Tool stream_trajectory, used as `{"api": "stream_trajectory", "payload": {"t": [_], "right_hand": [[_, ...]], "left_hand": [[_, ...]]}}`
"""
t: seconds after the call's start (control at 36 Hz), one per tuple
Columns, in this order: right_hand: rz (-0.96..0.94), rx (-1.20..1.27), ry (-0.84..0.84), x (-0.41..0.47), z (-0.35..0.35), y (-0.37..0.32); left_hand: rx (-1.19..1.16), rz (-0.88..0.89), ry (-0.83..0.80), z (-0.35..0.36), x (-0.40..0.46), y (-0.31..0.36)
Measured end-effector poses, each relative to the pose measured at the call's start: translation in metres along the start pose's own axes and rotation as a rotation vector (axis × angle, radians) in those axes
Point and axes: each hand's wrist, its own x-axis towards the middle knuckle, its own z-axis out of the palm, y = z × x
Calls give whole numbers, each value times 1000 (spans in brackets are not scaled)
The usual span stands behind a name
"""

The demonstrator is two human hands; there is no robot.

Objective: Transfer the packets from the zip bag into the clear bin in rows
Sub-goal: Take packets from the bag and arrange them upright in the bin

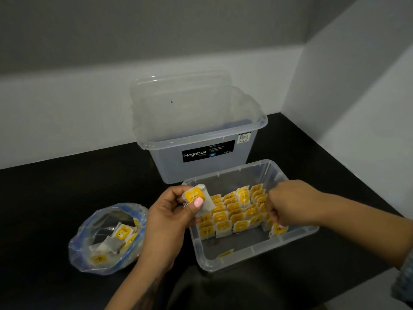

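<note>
A shallow clear bin (310, 231) sits on the black counter and holds several rows of white packets with yellow labels (234, 212). My left hand (169, 222) grips a small stack of packets (199, 198) above the bin's left rim, thumb pressed on the top one. My right hand (288, 204) reaches into the bin's right side and pinches one packet (278, 229) at the near end of the right row. An open zip bag (107, 238) with several packets inside lies to the left of the bin.
A taller clear Megabox storage box (201, 142) with its lid leaning behind it stands just behind the bin. White walls close the counter at the back and right. A single yellow label (225, 253) lies on the bin's floor near its front.
</note>
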Motion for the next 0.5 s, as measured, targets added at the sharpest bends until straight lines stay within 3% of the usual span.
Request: {"api": "stream_trajectory", "payload": {"t": [0.08,0.28,0.5], "right_hand": [[-12,-92,57,8,7,-1],[-38,-334,-11,20,17,-8],[-69,-387,6,19,16,-9]], "left_hand": [[7,1,1,5,1,-1],[47,5,-10,12,3,-4],[115,22,-18,16,5,-3]]}}
